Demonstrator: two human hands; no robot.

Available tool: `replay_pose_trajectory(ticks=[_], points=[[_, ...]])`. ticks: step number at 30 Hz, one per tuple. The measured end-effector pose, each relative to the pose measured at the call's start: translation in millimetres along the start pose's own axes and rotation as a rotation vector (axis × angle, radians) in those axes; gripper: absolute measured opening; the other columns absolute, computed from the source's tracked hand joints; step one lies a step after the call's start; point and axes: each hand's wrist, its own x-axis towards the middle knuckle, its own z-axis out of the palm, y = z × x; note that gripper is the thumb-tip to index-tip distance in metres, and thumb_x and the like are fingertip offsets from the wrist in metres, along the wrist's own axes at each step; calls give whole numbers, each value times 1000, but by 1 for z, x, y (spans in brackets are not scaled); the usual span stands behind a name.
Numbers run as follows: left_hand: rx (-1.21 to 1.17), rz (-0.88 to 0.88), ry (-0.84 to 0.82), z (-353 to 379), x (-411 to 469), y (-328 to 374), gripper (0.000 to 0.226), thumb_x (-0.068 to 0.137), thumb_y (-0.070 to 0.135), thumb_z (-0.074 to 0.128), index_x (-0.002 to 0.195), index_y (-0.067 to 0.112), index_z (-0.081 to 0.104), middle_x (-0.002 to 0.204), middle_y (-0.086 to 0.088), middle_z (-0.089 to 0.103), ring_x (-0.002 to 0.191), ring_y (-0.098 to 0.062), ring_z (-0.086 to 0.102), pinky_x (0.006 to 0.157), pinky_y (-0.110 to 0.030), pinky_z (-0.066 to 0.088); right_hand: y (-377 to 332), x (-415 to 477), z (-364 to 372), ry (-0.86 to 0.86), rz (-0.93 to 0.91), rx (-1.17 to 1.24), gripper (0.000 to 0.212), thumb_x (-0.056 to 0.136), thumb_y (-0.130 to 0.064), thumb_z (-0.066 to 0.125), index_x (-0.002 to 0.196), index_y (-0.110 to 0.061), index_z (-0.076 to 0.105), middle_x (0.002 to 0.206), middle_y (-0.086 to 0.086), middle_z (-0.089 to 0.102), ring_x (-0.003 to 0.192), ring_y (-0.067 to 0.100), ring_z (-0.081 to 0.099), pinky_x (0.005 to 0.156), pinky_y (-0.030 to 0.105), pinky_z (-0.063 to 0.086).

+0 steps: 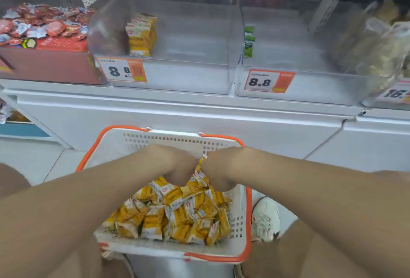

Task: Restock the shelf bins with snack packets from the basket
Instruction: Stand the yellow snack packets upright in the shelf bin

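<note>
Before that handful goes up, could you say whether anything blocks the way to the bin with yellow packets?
Nothing visible does: open space lies between the basket, where left hand and right hand grip packets, and the clear bin.

- A red box (51, 64) stands at the far left, heaped with red and white sweets (42, 22).
- A white and orange price tag (122, 70) reads 8; a second tag (267, 82), further right, reads 8.8.
- A third tag (395, 94) is cut off by the right edge.
- Clear bags (377, 40) of pale goods lie at the far right.
- A white cabinet (177, 117) runs below the red box and the tags.
- A white shoe (265, 217) stands on the tiled floor (33, 155), just beside the basket (239, 233).
</note>
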Motion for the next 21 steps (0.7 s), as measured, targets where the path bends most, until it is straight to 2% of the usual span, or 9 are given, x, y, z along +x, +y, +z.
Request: replay_pose_trajectory(ticks=[2,4,5,6,8,9,11,16,21], points=[[65,9,-61,21,17,9,38,107,16,46,141,12,60,113,-5,56,77,-19,50,65,-32,39,-3,0,8,-29,3,-29,24,100,-11,52,78,-18,48,83,1,48,67,19,50,64,35,47],[151,9,-59,43,31,13,43,106,8,49,148,11,51,124,-10,55,85,-23,56,64,-34,41,-5,-3,11,-24,-9,-53,24,99,-9,52,78,-18,45,82,1,49,65,18,48,61,34,45],[192,19,-24,54,37,15,48,104,6,52,152,13,45,134,-12,52,95,-27,58,67,-36,45,-4,-4,11,-12,-25,-59,23,100,-8,51,80,-19,45,82,0,48,63,17,46,58,33,44],[239,37,11,63,41,17,57,103,7,56,156,16,37,149,-14,43,113,-33,55,77,-41,50,-5,-5,11,3,-40,-62,23,100,-8,49,81,-19,44,81,-1,48,62,16,45,56,31,42],[331,75,47,80,50,22,75,104,13,59,165,24,17,169,-14,16,145,-45,32,106,-56,45,-4,-6,10,33,-64,-69,17,101,-10,47,88,-19,51,81,-1,49,61,14,43,51,27,39],[357,84,33,86,55,24,81,105,15,58,166,29,7,172,-14,5,151,-49,20,112,-61,39,-4,-6,10,39,-75,-77,13,103,-12,47,98,-18,57,82,-2,51,61,13,44,50,26,37],[366,72,-32,91,60,28,90,104,12,59,165,38,-3,172,-13,-4,152,-55,12,115,-65,35,-5,-4,10,44,-91,-69,18,104,-17,48,116,-17,61,85,-2,53,64,12,47,49,27,35],[338,64,-118,94,71,24,81,102,1,56,163,37,17,168,-18,2,147,-60,18,114,-64,37,-4,-2,6,33,-84,-54,9,104,-17,50,107,-15,58,82,-1,52,61,13,46,48,26,36],[242,80,6,99,75,13,66,102,17,63,158,20,28,166,-22,15,144,-46,35,114,-57,38,-2,5,1,28,-75,-45,25,101,-14,51,124,-14,63,93,1,59,63,13,51,48,27,35]])
